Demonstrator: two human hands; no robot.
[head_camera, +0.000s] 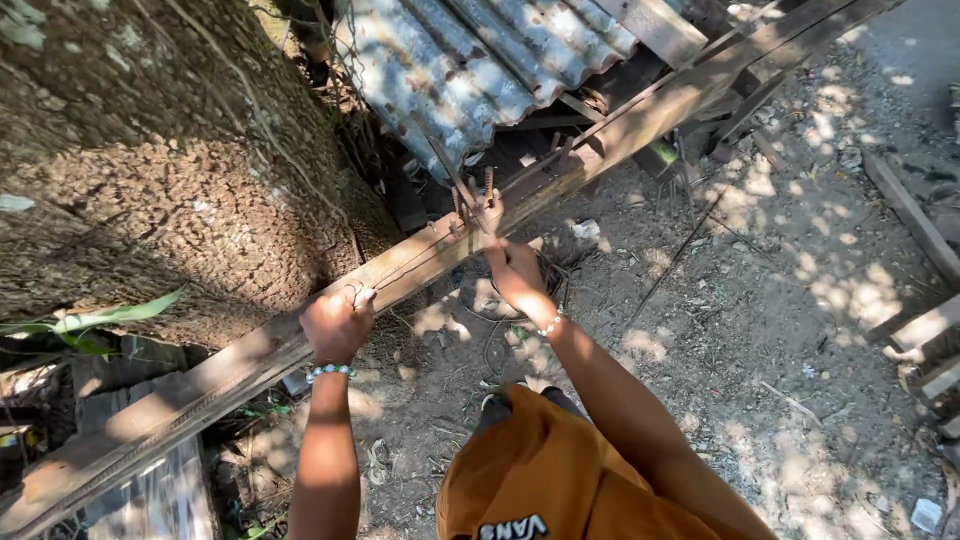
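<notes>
Bright dappled sun spots the ground (800, 330) right of my hands; the tree trunk (150, 180) left lies shaded, sharp.

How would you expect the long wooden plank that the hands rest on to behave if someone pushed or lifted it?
The wooden plank looks thick and straight, so probably stiff, not floppy. It runs very long, so likely heavy and awkward to lift at one end. The left hand and right hand press on it without visible sag.

Long wooden beam (250, 350) running diagonally over bare dirt ground (760, 330); thin wire (420, 262) lies along its top edge, rusty pegs (478, 200) near mid-length.
</notes>
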